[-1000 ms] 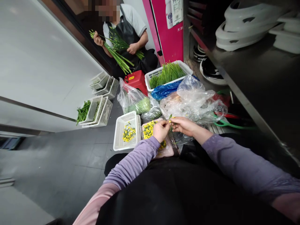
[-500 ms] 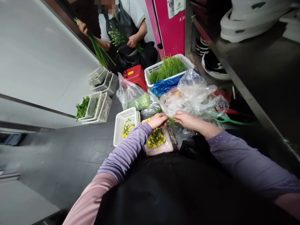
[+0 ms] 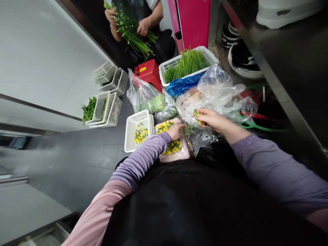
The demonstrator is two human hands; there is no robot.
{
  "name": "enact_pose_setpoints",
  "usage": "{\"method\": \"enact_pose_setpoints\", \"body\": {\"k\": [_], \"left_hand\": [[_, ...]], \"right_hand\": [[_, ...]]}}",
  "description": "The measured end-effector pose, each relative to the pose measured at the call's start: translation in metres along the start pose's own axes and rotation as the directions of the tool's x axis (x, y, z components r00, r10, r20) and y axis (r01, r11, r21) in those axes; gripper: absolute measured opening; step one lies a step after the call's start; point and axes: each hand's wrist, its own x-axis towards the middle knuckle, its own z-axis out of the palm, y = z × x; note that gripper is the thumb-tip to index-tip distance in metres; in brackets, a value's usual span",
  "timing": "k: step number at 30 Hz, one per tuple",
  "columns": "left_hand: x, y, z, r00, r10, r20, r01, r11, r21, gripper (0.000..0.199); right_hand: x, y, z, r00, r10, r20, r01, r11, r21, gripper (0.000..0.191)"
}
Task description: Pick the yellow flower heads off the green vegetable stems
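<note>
Flower sprig point(image 3: 196, 113) is pinched in the nearly closed fingers of your right hand point(image 3: 211, 119); below your partly curled left hand point(image 3: 175, 131), whose hold I cannot tell, yellow flowers point(image 3: 173, 147) lie in the pink tray point(image 3: 176, 157)

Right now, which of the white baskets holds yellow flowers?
The white basket just left of the pink tray. Only it shows yellow flowers; the far basket holds long green stems, and the baskets by the wall show none.
</note>
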Motion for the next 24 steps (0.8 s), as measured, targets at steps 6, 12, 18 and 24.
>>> {"method": "enact_pose_setpoints", "body": {"k": [6, 12, 18, 24], "left_hand": [[-0.036, -0.05, 0.039, 0.973, 0.006, 0.232, -0.15, 0.78, 0.607, 0.014], [-0.039, -0.075, 0.055, 0.912, 0.148, 0.383, -0.395, 0.577, 0.715, 0.018], [-0.04, -0.072, 0.046, 0.898, 0.19, 0.397, -0.419, 0.643, 0.641, 0.015], [-0.048, -0.046, 0.006, 0.998, -0.061, -0.032, 0.062, 0.998, 0.032, 0.008]], "right_hand": [[-0.001, -0.007, -0.002, 0.983, 0.124, 0.137, -0.181, 0.796, 0.577, 0.01], [0.004, 0.004, 0.017, 0.94, 0.293, 0.175, -0.338, 0.725, 0.6, 0.009], [0.007, 0.01, 0.018, 0.96, 0.231, 0.159, -0.28, 0.801, 0.53, 0.01], [0.008, 0.02, 0.025, 0.95, 0.305, 0.062, -0.307, 0.891, 0.336, 0.019]]}}
